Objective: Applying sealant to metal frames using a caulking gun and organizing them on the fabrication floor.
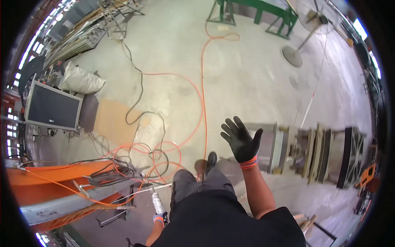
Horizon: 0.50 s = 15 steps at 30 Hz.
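Note:
My right hand [240, 140], in a black glove with an orange cuff, is raised over the floor with its fingers spread and nothing in them. Low at my left side, my left hand [159, 218] is closed around a caulking gun [156, 202] loaded with a white printed cartridge. The nozzle points forward, away from my body. Much of the gun's handle is hidden by the hand. Just left of the gun lie a hose end and a small black metal stand [111, 216].
Orange hoses [204, 82] and a dark cable [142, 88] loop over the floor ahead. To the left are orange beams [61, 177], a grey-framed panel [53, 106] and a white sack [82, 79]. Stacked metal sections [314, 154] stand right, a fan base [292, 56] and green frame [259, 9] farther off.

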{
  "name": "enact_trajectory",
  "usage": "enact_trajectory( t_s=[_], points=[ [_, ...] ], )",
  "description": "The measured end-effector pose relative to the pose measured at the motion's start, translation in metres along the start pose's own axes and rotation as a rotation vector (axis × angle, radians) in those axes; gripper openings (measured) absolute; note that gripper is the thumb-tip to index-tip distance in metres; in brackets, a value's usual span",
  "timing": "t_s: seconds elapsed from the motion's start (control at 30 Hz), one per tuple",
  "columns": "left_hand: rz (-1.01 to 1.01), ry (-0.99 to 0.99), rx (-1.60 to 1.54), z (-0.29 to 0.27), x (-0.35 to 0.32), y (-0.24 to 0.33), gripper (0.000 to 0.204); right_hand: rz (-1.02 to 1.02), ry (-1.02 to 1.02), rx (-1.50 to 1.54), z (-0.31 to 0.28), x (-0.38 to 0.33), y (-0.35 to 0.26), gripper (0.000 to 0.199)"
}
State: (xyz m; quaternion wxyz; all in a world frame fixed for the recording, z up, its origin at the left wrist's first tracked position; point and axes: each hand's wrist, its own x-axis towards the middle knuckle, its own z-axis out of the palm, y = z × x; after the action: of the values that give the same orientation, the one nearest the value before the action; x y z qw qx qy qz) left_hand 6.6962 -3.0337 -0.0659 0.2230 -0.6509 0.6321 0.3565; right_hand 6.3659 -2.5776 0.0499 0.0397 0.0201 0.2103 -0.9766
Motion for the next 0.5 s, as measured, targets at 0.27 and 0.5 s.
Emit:
enact_trajectory(
  t_s=[0.27,0.5],
  points=[
    [-0.015,-0.059,-0.055,0.079,0.111,0.12,0.031,-0.024,0.196,-1.074,-0.071,0.229,-0.007,0.038],
    [-0.029,-0.168,0.027,0.12,0.238,0.32,0.032,0.346,0.321,-2.049,-0.186,0.383,-0.029,0.041]
  ],
)
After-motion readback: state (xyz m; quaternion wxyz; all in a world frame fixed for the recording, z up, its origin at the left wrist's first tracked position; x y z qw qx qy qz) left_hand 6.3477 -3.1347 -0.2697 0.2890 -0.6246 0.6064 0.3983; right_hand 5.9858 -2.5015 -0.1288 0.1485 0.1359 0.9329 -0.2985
